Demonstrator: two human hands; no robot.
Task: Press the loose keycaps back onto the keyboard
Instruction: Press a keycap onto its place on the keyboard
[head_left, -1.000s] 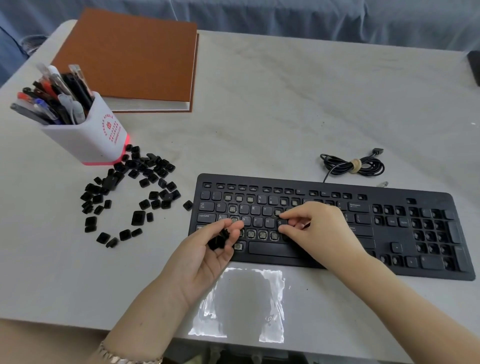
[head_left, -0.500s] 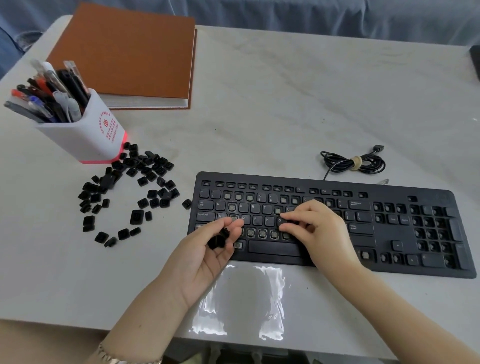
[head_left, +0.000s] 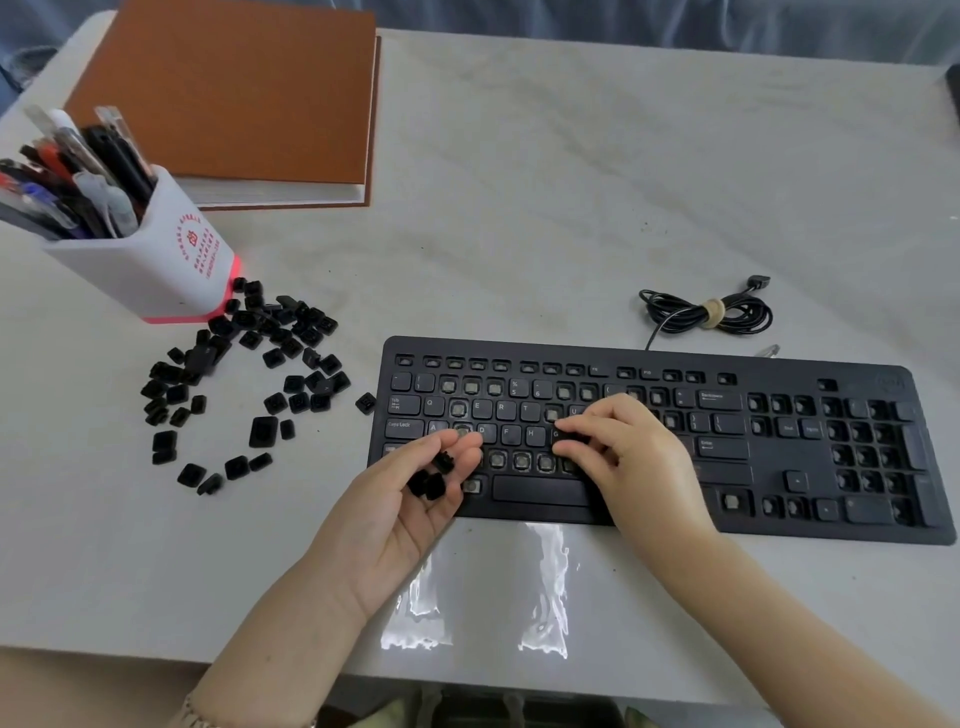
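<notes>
**Keycaps going back on the home row**

While my right hand (head_left: 631, 457) curls over the middle of the keyboard (head_left: 810, 467), its fingertips (head_left: 563, 431) pinch a keycap (head_left: 567, 440) down on the home row, just right of the H. My left hand (head_left: 410, 499) lies palm up at the keyboard's near left corner, loosely cupped around a few spare caps (head_left: 428, 480) (three, as far as I can tell). More loose keycaps (head_left: 249, 384) lie scattered on the table (head_left: 571, 208) between the pen cup (head_left: 150, 260) and the keyboard. Many sockets are bare.
</notes>
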